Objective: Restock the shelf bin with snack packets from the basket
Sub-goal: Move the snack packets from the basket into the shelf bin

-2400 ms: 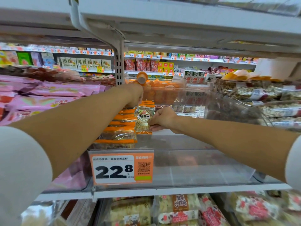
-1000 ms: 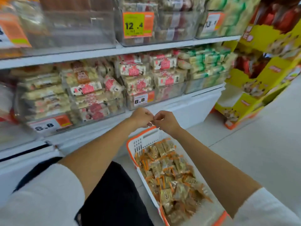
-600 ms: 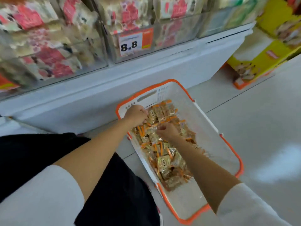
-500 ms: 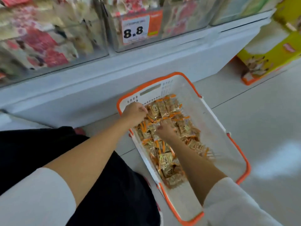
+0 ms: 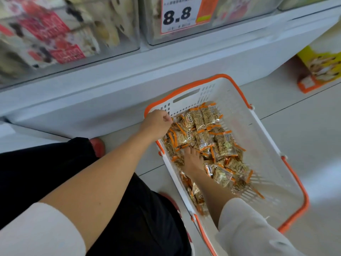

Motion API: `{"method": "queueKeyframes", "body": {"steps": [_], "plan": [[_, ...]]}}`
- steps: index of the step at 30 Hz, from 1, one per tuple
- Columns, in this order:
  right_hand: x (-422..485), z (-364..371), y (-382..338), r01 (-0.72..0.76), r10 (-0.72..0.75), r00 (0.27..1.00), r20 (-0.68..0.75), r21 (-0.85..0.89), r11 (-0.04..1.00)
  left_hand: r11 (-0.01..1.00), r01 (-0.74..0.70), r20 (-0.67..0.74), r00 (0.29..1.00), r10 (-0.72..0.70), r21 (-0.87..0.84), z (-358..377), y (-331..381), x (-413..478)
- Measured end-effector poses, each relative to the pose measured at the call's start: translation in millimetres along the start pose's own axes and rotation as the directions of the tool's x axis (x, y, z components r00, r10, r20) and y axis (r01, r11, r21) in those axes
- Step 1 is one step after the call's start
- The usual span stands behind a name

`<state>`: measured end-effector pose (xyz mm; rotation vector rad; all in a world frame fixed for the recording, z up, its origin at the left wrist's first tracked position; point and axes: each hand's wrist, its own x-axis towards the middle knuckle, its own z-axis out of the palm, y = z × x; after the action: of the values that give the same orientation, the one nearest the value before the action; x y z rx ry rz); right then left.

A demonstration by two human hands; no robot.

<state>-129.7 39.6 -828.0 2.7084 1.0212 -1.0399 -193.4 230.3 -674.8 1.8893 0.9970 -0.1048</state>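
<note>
- Clear bins (image 5: 129, 47) of blurred red-and-white packs are seen on the shelf at the upper left, above its white base (image 5: 92, 89).
- Black trousers (image 5: 46, 172) and a white left sleeve (image 5: 36, 231) fill the lower left corner, and a red shoe (image 5: 97, 145) is planted on the floor (image 5: 304, 126) close to the shelf base.
- The left hand (image 5: 156, 123) is held over the far left corner of the basket (image 5: 267, 163), at its orange rim. Its fingers are curled beside the edge of a packet, but whether that packet is pinched cannot be told.
- A price tag (image 5: 180, 14) marked 8.8 is fixed to the front of the bin above the basket.
- The white, orange-rimmed basket is set on the floor, its far end near the shelf base.
- The snack packets (image 5: 204, 133), clear with orange ends, are heaped inside the basket along its left wall and towards its far end. The slotted right wall is left bare.
- The right hand (image 5: 191, 162) is sunk into the heap near the left wall. Its fingers are buried among the packets, so its hold cannot be told.
- The right forearm is laid over packets at the near end, with a white right sleeve (image 5: 245, 231) at the basket's near left corner.
- A yellow display carton (image 5: 321, 65) with an orange foot is stood on the floor at the far right edge.
</note>
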Motion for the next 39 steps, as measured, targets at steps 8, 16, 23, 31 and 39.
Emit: {"method": "queueKeyframes", "body": {"steps": [8, 16, 23, 31, 39], "plan": [[-11.6, -73.9, -10.0, -0.369, 0.115, 0.929, 0.351, 0.868, 0.333, 0.979, 0.094, 0.023, 0.996, -0.092, -0.181, -12.2, 12.4, -17.4], [-75.7, -228.2, -46.3, -0.175, -0.438, 0.879, 0.188, 0.982, 0.069, 0.962, 0.057, -0.096, 0.992, -0.086, -0.268, -77.3, 67.0, -52.3], [-135.4, -327.2, -98.4, 0.06, -0.637, 0.771, 0.004, 0.995, 0.078, 0.965, -0.203, -0.216, 0.962, 0.165, -0.165, -155.1, 149.2, -104.3], [-200.3, -406.5, -143.4, 0.346, -0.663, 0.737, -0.128, 0.915, 0.209, 0.91, -0.355, -0.464, 0.857, 0.225, -0.213, -234.0, 208.4, -151.6], [-239.1, -462.6, -204.5, 0.525, -0.644, 0.715, -0.272, 0.818, 0.237, 0.861, -0.461, -0.605, 0.755, 0.252, -0.216, -304.6, 237.7, -195.4]]}}
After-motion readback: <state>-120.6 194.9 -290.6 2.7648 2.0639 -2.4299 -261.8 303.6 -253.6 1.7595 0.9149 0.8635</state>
